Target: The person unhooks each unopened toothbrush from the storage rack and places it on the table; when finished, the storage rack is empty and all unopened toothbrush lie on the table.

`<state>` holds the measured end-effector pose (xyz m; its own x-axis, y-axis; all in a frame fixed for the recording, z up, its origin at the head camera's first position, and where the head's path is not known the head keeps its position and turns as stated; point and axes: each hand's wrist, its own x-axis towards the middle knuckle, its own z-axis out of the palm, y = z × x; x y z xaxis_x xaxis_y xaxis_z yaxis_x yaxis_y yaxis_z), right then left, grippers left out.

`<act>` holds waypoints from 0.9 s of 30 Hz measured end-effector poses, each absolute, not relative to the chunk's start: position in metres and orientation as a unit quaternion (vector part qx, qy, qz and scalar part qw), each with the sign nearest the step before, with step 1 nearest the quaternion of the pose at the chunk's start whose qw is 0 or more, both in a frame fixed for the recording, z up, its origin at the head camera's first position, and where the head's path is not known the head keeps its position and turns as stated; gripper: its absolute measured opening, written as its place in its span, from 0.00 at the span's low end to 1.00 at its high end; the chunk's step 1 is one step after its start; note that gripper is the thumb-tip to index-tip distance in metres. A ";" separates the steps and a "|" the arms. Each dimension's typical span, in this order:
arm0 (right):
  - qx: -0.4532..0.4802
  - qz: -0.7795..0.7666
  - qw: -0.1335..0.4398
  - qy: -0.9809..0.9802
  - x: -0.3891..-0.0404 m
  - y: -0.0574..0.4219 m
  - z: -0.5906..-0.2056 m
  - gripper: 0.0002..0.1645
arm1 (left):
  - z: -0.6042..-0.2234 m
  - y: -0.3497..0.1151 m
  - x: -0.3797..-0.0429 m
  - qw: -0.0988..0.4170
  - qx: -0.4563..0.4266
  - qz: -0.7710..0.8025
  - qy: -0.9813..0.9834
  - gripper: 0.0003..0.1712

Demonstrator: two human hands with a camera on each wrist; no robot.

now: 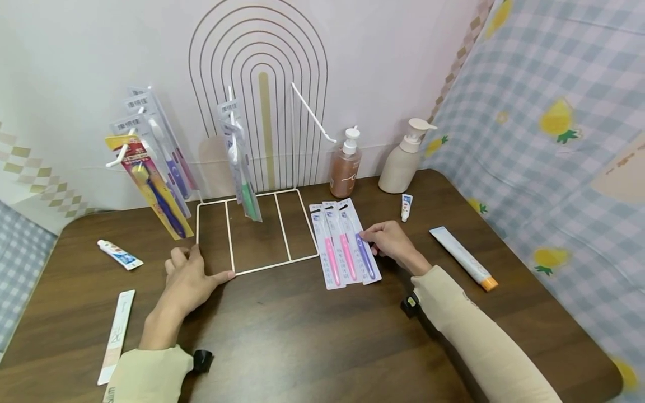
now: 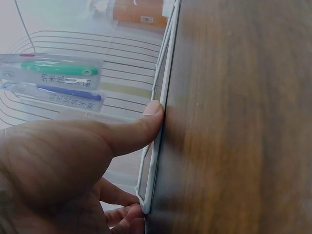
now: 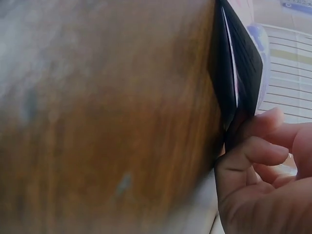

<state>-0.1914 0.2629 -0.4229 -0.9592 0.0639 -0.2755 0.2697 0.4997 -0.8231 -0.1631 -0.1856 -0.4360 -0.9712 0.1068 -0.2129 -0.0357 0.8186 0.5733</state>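
Beige long sleeves; black wrist-worn cameras; bare hands.

A dark brown wood-grain worktop (image 1: 312, 336) with rounded corners fills the lower part of the head view. Behind it, at 12 o'clock, hangs a pale pink backdrop wall (image 1: 378, 56) printed with a brown arch of nested lines (image 1: 258, 67). At 3 o'clock drapes a blue-and-white checked cloth with yellow pineapples (image 1: 554, 140). At 9 o'clock a beige diamond-pattern strip (image 1: 35, 168) crosses the backdrop. Light is soft and even.
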 end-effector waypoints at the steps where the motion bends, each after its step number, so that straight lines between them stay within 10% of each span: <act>1: 0.097 -0.488 0.103 0.861 -0.192 0.263 -0.423 0.18 | -0.433 -0.185 -0.162 0.124 0.016 0.299 0.946 0.73; 27: 0.087 -0.418 0.068 0.902 -0.213 0.277 -0.451 0.14 | -0.442 -0.188 -0.165 0.114 0.018 0.302 0.946 0.76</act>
